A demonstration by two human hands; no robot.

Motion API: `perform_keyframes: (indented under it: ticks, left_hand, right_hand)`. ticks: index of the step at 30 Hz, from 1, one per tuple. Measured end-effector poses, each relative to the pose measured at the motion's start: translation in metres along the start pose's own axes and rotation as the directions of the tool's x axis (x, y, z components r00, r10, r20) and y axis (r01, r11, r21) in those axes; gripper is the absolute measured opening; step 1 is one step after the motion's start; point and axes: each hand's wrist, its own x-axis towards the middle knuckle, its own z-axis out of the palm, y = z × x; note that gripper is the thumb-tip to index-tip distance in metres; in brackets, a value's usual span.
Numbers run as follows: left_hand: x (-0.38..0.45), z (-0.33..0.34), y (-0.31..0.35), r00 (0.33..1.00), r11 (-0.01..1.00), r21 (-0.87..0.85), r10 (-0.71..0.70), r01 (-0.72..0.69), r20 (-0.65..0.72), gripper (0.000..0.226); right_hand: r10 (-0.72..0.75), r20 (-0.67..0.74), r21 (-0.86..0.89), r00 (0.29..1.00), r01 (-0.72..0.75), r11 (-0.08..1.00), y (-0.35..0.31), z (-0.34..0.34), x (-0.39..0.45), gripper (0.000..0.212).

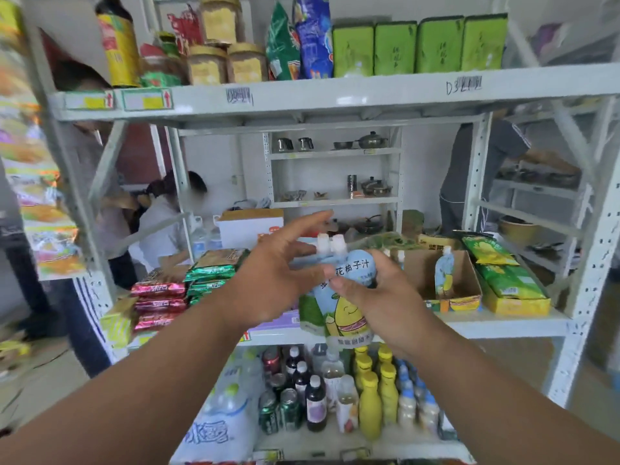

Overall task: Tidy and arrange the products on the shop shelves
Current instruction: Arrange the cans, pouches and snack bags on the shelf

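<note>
Over the middle shelf (503, 325), my right hand (379, 297) grips juice pouches (349, 297); left hand (278, 273) hovers, fingers spread. I should support the caps, then stand them in the cardboard box (469, 280).

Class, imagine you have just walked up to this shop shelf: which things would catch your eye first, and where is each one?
First, the two hands at the centre: the right hand grips pale blue juice pouches with white caps, while the left hand spreads open beside them. Next, four bright green boxes lined up on the top shelf, right side. Then the yellow bottles on the bottom shelf, below the hands.
</note>
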Motion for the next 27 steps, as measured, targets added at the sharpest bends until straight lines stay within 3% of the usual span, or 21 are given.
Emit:
perform_keyframes:
  ticks: [4, 10, 13, 15, 17, 21, 27]
  left_hand:
    - [-0.062, -0.002, -0.006, 0.998, 0.995, -0.077, -0.067, 0.067, -0.003, 0.085]
    - [-0.11, -0.001, -0.016, 0.962, 0.981, -0.144, -0.163, 0.133, -0.219, 0.068]
    - [-0.127, -0.005, -0.02, 0.933, 0.967, -0.202, -0.213, 0.158, -0.289, 0.063]
    - [-0.136, -0.009, -0.02, 0.919, 0.953, -0.251, -0.246, 0.172, -0.307, 0.06]
    - [-0.144, -0.012, -0.02, 0.914, 0.939, -0.299, -0.263, 0.169, -0.31, 0.058]
    - [-0.158, -0.011, -0.023, 0.893, 0.92, -0.346, -0.304, 0.184, -0.334, 0.059]
    - [-0.174, -0.016, -0.035, 0.895, 0.877, -0.454, -0.319, 0.156, -0.31, 0.08]
  right_hand:
    - [0.052, -0.083, 0.1, 0.995, -0.043, 0.994, -0.002, 0.032, -0.018, 0.028]
    - [0.082, -0.076, 0.123, 0.994, -0.073, 0.99, 0.0, 0.065, -0.036, 0.024]
    - [0.018, -0.017, 0.068, 1.0, -0.017, 0.998, 0.003, 0.072, -0.048, 0.054]
    - [-0.041, 0.1, -0.088, 0.994, 0.049, 0.995, 0.0, 0.073, -0.061, 0.069]
    - [-0.048, 0.186, -0.212, 0.981, 0.088, 0.973, -0.003, 0.076, -0.072, 0.06]
    - [-0.081, 0.171, -0.336, 0.982, 0.135, 0.932, -0.001, 0.082, -0.081, 0.053]
    - [-0.066, 0.065, -0.238, 0.996, 0.08, 0.968, 0.012, 0.08, -0.085, 0.049]
